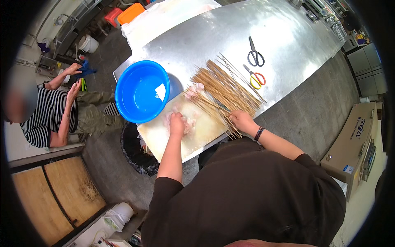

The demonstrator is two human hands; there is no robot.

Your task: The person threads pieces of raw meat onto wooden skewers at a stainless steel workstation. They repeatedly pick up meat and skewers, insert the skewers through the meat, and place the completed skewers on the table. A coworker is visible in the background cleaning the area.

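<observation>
My left hand (177,124), fingers bent downward, is on pale, translucent pieces of raw meat (189,125) lying on a white cutting board (203,136); whether it grips a piece is hidden. At the near ends of thin bamboo skewers (230,89), piled beside the board, is my right hand (242,121); its thumb and fingers touch some skewers, but their grip is unclear. A few skewers lie across the board, their far tips by more pink pieces (194,90). A blue plastic basin (123,102) with a white scrap (160,92) inside stands at the board's left corner.
Black-handled scissors (255,57) and red-and-yellow-handled scissors (256,79) lie on the steel table (197,40) past the skewers. A lined black bin (132,157) stands under the board's left edge. Another person (58,114) in a striped shirt is at the left, near a blue cloth (87,69).
</observation>
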